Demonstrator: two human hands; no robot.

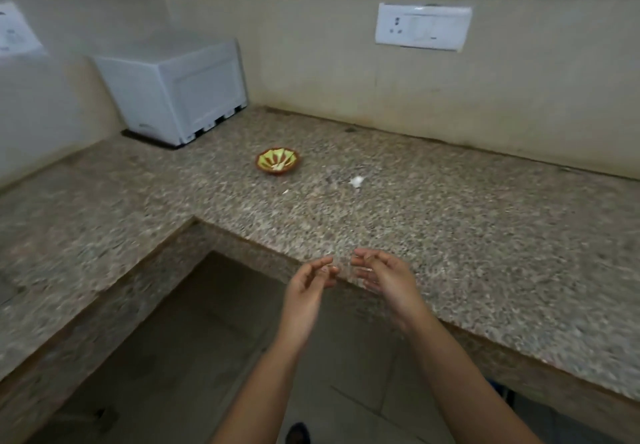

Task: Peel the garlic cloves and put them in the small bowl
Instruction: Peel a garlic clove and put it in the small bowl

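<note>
A: Where is the small bowl (278, 163) found relative to the hands?

B: It is set on the speckled counter (485, 235), well beyond both hands and slightly to their left. The left hand (308, 282) and the right hand (386, 279) are held close together, apart from each other, over the counter's near edge.

A: Is anything held?

B: The fingers of both hands are seen loosely curled toward one another, but they are blurred. Whether something small is pinched cannot be told.

A: What can be counted?

B: One bowl and two hands are counted. Two white bits are seen on the counter: a white lump (356, 181) to the right of the bowl, and a smaller white scrap (285, 191) just in front of it. Clove or peel cannot be told for either. Both are found nearer the bowl than the hands.

A: How is the bowl described?

B: It is small, round and shallow, with a brown rim and a yellow-green inside marked by dark streaks. A pale piece (278, 166) is seen in it, too blurred to be named.

A: And beyond that?

B: One white appliance (173, 87) is stood in the far left corner, and one socket plate (423, 27) is fixed to the wall.
</note>
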